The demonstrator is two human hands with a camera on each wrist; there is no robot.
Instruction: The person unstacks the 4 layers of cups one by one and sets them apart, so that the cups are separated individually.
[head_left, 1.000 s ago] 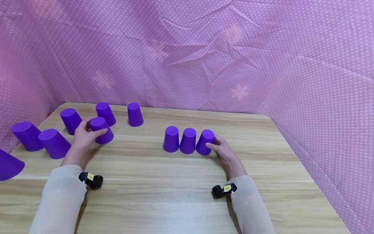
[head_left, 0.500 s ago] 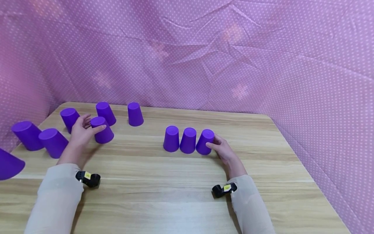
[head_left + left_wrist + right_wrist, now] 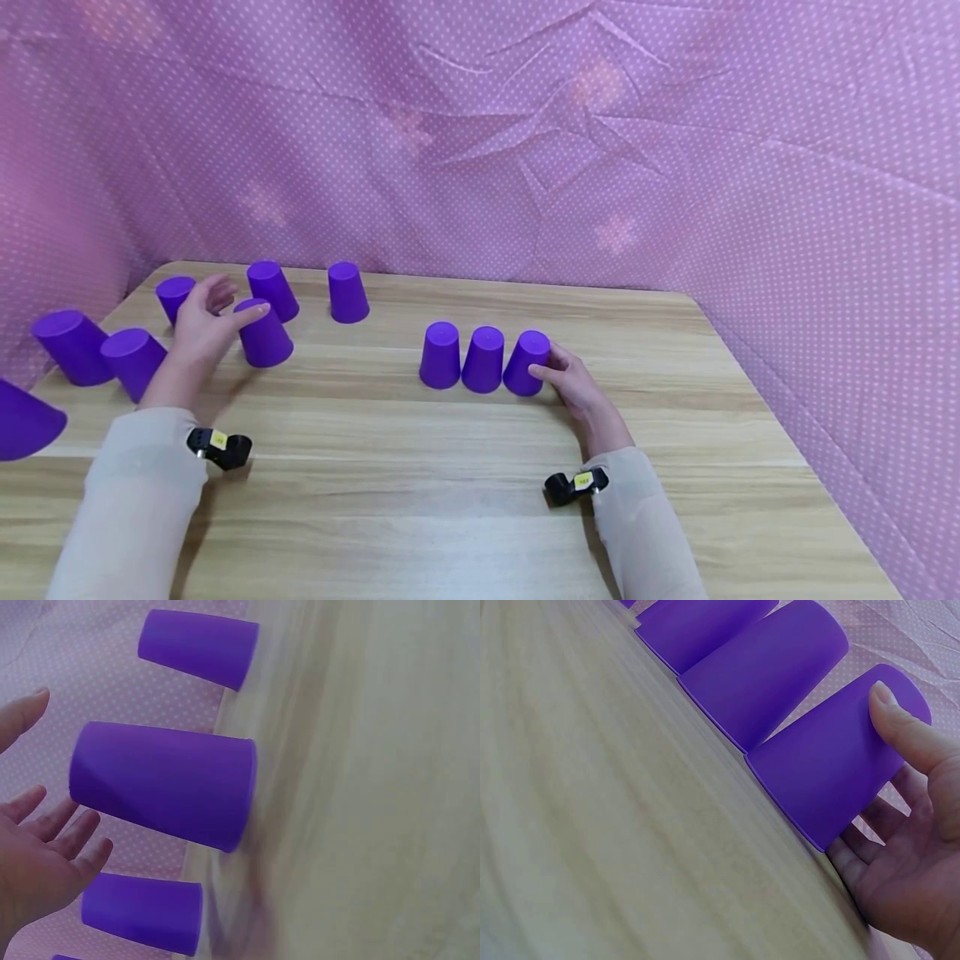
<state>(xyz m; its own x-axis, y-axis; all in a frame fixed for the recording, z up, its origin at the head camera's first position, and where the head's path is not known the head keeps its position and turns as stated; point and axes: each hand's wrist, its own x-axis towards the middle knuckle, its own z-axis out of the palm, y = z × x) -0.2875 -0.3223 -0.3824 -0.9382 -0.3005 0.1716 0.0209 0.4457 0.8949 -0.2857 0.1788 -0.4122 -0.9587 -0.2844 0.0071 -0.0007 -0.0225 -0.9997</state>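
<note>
Upside-down purple cups stand on the wooden table. My left hand [image 3: 202, 322] is raised at the upper left side of one purple cup [image 3: 161, 784], its thumb and fingers spread around the level of the cup's base with a gap in the left wrist view. Three more cups form a row at mid-table: a left one [image 3: 439, 357], a middle one [image 3: 483, 361] and a right one [image 3: 832, 757]. My right hand [image 3: 579, 390] holds the right cup, thumb on its near side and fingers behind it, partly hidden by the cup.
Several other cups stand around the left hand: a back cup [image 3: 273, 290], a cup further right [image 3: 348, 293], a far-left cup [image 3: 72, 348] and one by the forearm [image 3: 135, 362]. The wooden table [image 3: 420, 492] ends at a pink dotted cloth [image 3: 480, 167].
My left hand has let go of its cup and moved up and to the left, its fingers spreading. The right hand and its cup have stayed put.
</note>
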